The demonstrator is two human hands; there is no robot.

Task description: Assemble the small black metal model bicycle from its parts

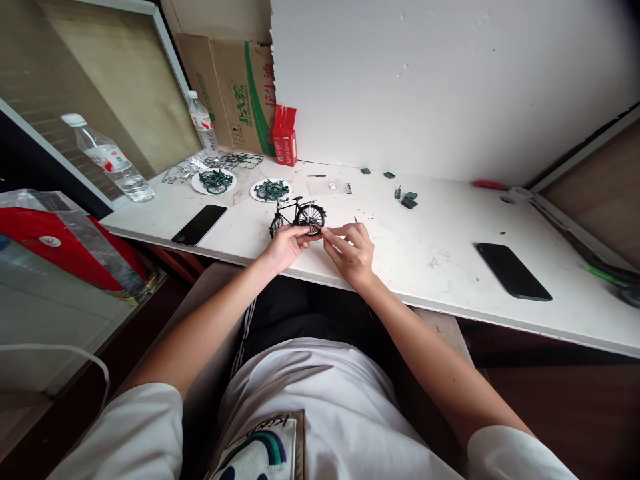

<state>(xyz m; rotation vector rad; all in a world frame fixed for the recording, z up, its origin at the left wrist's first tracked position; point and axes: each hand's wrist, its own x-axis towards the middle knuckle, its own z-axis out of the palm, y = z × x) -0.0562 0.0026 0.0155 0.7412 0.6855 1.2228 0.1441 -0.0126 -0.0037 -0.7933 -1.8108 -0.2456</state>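
A small black model bicycle [289, 215] is held upright over the front part of the white table, its saddle on top and its larger spoked wheel toward the right. My left hand [290, 248] is closed on the lower part of the bicycle, thumb by the wheel. At the right edge of that wheel, my right hand [353, 252] has its thumb and fingertips pinched together against the bicycle. A thin rod-like piece sticks up above the right hand's fingers; its kind is too small to make out.
Two white plates [196, 187] [254, 195] hold green bicycle parts. Black phones lie left [200, 225] and right [514, 271]. Water bottles [111, 162], a red box [285, 137] and a cardboard box [235, 93] stand behind. Small dark green pieces [410, 199] lie near the white wall board.
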